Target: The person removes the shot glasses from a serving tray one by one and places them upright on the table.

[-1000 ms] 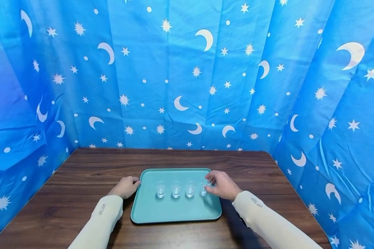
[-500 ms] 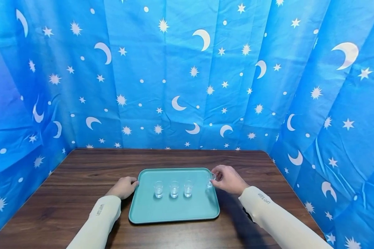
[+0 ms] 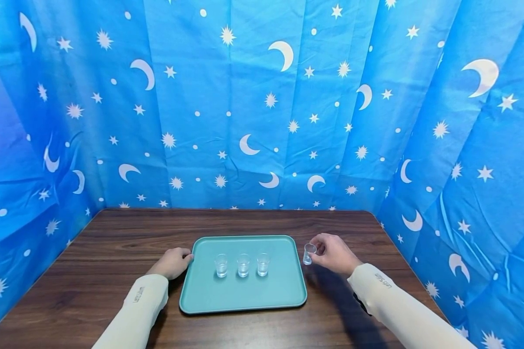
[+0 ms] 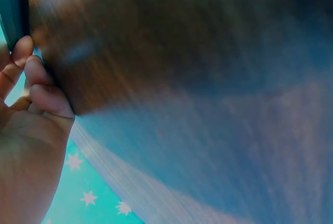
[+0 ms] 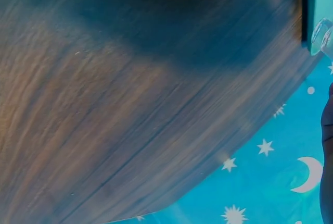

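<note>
A small clear shot glass [image 3: 308,254] is pinched between the thumb and fingers of my right hand [image 3: 334,254], just past the right rim of a teal tray [image 3: 244,296]. It tilts slightly. Three similar shot glasses stand upright in a row on the tray: a left one [image 3: 221,266], a middle one [image 3: 243,266] and a right one [image 3: 263,266]. At the tray's left edge, my left hand [image 3: 173,263] holds the rim; its curled fingers [image 4: 44,96] show in the left wrist view. Only the base end of the held glass [image 5: 322,37] appears in the right wrist view.
The tray lies on a dark wood-grain table [image 3: 131,232]. Bare wood surrounds it on all sides. A blue curtain [image 3: 262,121] with white moons and stars hangs behind the table and along both sides.
My right hand has lifted the rightmost shot glass off the tray and carried it right, past the rim. My left hand has stayed at the tray's left edge. The head view has shifted slightly.
</note>
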Demonstrator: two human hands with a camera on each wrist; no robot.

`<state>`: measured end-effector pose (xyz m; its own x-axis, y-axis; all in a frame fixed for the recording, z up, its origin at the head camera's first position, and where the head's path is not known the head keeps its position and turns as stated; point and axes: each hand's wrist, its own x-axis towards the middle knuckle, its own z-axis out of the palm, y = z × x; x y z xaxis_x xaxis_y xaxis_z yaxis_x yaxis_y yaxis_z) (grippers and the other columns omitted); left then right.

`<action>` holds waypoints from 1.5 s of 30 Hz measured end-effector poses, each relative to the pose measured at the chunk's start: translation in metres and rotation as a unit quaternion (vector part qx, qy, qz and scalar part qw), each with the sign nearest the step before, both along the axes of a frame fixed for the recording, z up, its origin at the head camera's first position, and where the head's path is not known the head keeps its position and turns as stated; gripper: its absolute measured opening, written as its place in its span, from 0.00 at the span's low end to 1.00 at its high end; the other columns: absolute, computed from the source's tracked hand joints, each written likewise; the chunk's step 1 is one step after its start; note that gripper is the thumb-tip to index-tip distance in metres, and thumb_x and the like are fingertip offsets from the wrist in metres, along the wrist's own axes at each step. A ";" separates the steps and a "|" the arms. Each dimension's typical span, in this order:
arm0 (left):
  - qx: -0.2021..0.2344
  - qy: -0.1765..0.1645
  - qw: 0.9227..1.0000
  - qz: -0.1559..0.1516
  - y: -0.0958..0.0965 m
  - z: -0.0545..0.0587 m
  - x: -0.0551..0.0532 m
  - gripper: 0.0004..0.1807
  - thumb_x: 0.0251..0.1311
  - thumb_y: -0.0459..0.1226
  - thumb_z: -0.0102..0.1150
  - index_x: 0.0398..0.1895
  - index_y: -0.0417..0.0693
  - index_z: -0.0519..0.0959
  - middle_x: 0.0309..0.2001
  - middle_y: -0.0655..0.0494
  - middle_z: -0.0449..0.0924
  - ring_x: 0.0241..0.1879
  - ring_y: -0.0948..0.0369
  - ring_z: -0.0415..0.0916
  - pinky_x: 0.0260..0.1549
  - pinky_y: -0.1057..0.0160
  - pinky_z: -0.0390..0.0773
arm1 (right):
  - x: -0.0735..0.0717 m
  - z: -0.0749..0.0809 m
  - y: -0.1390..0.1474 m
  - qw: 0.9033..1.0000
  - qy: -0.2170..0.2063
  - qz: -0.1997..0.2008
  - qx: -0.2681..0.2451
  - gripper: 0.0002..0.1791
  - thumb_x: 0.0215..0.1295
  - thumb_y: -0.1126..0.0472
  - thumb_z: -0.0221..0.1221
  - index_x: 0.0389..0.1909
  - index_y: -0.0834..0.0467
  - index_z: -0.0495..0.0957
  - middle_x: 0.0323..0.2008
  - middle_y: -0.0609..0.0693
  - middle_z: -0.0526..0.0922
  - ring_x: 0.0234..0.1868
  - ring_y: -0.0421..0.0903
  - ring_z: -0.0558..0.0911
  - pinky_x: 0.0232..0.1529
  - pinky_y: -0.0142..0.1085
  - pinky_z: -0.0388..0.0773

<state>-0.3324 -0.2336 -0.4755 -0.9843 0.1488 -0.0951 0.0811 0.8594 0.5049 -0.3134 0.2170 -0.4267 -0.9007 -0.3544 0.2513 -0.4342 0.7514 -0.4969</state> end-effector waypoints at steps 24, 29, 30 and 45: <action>-0.004 0.010 1.000 -0.004 0.002 0.002 0.002 0.15 0.71 0.38 0.45 0.23 0.44 0.70 0.19 0.52 0.62 0.21 0.57 0.62 0.26 0.59 0.62 | 0.002 -0.017 0.010 0.999 -0.037 -0.023 0.005 0.13 0.53 0.63 0.68 0.39 0.59 0.80 0.31 0.46 0.78 0.30 0.40 0.76 0.33 0.36 0.75; 0.001 0.010 1.000 -0.003 0.001 0.001 0.003 0.15 0.71 0.38 0.45 0.24 0.44 0.70 0.19 0.52 0.62 0.21 0.57 0.62 0.26 0.59 0.62 | 0.001 -0.017 0.010 0.999 -0.046 -0.029 0.006 0.13 0.52 0.63 0.69 0.38 0.59 0.80 0.30 0.45 0.78 0.30 0.40 0.75 0.32 0.36 0.75; 0.002 0.010 1.000 -0.003 0.001 0.001 0.003 0.15 0.71 0.38 0.45 0.24 0.44 0.70 0.19 0.52 0.62 0.21 0.57 0.62 0.26 0.59 0.62 | 0.001 -0.018 0.011 0.998 -0.048 -0.029 0.007 0.13 0.52 0.62 0.69 0.39 0.59 0.80 0.30 0.46 0.78 0.29 0.40 0.75 0.32 0.36 0.75; 0.005 0.003 1.000 -0.001 0.001 0.001 0.003 0.14 0.71 0.38 0.45 0.26 0.44 0.72 0.20 0.51 0.62 0.22 0.57 0.62 0.27 0.58 0.62 | -0.002 0.000 0.000 1.000 -0.001 0.018 0.013 0.20 0.54 0.57 0.69 0.47 0.59 0.79 0.40 0.51 0.80 0.39 0.44 0.78 0.40 0.41 0.76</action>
